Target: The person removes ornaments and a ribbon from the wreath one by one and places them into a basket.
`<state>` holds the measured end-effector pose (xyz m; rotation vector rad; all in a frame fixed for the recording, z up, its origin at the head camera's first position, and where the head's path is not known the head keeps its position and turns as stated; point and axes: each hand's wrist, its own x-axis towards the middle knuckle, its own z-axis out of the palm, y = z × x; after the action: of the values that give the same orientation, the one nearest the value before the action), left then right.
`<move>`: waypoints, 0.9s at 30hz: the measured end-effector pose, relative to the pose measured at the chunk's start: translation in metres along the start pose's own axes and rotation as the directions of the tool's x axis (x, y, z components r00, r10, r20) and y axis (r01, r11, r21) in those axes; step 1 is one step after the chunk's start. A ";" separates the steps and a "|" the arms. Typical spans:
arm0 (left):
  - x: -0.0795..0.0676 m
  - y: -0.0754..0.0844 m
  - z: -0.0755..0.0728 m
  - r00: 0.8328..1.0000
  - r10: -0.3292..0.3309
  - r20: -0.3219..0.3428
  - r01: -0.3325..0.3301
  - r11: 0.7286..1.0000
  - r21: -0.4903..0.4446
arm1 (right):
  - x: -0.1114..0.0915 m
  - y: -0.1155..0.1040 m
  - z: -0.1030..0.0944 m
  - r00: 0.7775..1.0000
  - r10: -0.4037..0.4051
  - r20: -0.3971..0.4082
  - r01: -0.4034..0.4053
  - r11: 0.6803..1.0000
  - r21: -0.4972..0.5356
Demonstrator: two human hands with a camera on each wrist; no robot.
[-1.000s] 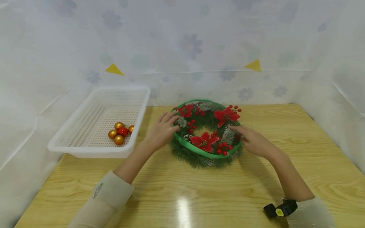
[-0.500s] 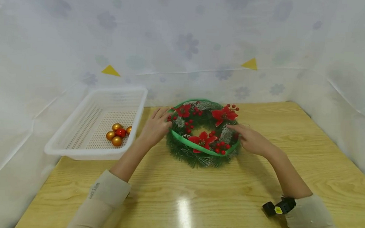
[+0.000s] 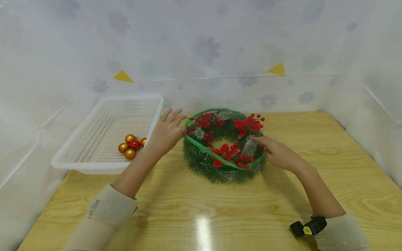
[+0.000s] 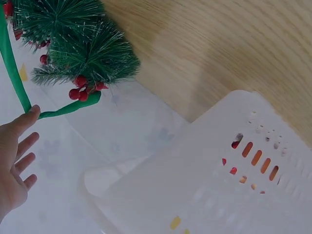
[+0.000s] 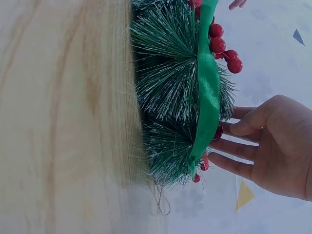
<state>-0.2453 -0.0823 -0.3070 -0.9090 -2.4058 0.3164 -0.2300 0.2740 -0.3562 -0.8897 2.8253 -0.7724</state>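
A green wreath with red poinsettia flowers, red berries and frosted sprigs lies on the table. A green ribbon loops around its upper edge. At the wreath's left side, my left hand pinches the ribbon at the tips of thumb and forefinger, drawing it into a bend. Its other fingers are spread out. My right hand rests against the wreath's right side with fairly straight fingers. In the right wrist view its fingertips touch the ribbon's edge beside the berries.
Left of the wreath stands a white plastic basket holding several gold balls and a red one. My left forearm passes in front of the basket's right corner. A patterned white sheet hangs behind the table.
My left hand has moved left, toward the basket, pulling the ribbon's left side outward from the wreath. The right hand has stayed in place.
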 end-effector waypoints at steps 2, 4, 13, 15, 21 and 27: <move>0.001 -0.001 -0.004 1.000 0.013 -0.006 -0.013 1.000 0.010 | 0.000 0.000 0.000 1.000 0.001 -0.001 -0.001 1.000 0.001; 0.001 -0.001 -0.007 0.999 0.027 -0.023 -0.027 0.999 0.019 | -0.001 0.001 0.000 1.000 0.002 0.000 -0.002 1.000 0.005; 0.002 -0.002 -0.024 0.987 0.066 -0.144 -0.060 0.997 0.047 | -0.001 0.002 0.001 1.000 0.004 0.003 -0.004 1.000 0.002; 0.002 -0.003 -0.028 0.986 0.073 -0.149 -0.068 0.997 0.037 | -0.001 0.002 0.001 1.000 0.003 0.002 -0.003 1.000 0.002; -0.001 -0.004 -0.033 0.981 0.091 -0.171 -0.092 0.996 0.004 | 0.000 0.004 0.001 1.000 -0.005 -0.005 0.005 1.000 -0.006; -0.004 0.000 -0.034 0.971 0.113 -0.210 -0.121 0.992 -0.024 | 0.001 0.010 0.004 1.000 -0.014 -0.004 0.014 1.000 -0.003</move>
<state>-0.2240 -0.0840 -0.2803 -1.0495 -2.1776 0.2095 -0.2351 0.2786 -0.3639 -0.9111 2.8271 -0.7725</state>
